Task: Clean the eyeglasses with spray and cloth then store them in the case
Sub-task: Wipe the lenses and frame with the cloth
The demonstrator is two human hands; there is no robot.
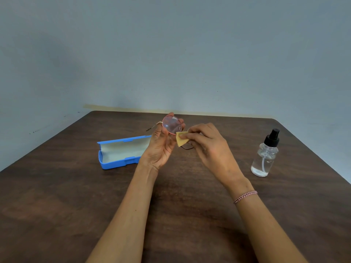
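Round thin-rimmed eyeglasses (171, 124); folded cloth (181, 139).

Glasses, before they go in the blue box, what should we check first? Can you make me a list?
1. The case is open: ok.
2. The left hand has a grip on the eyeglasses, above the table: ok.
3. The cloth is pinched in the right hand, at the lens: ok.
4. Lenses wiped clean: cannot tell.
5. Eyeglass arms folded to fit: not ok, one sticks out sideways.
6. The spray bottle stands upright, clear of both hands: ok.
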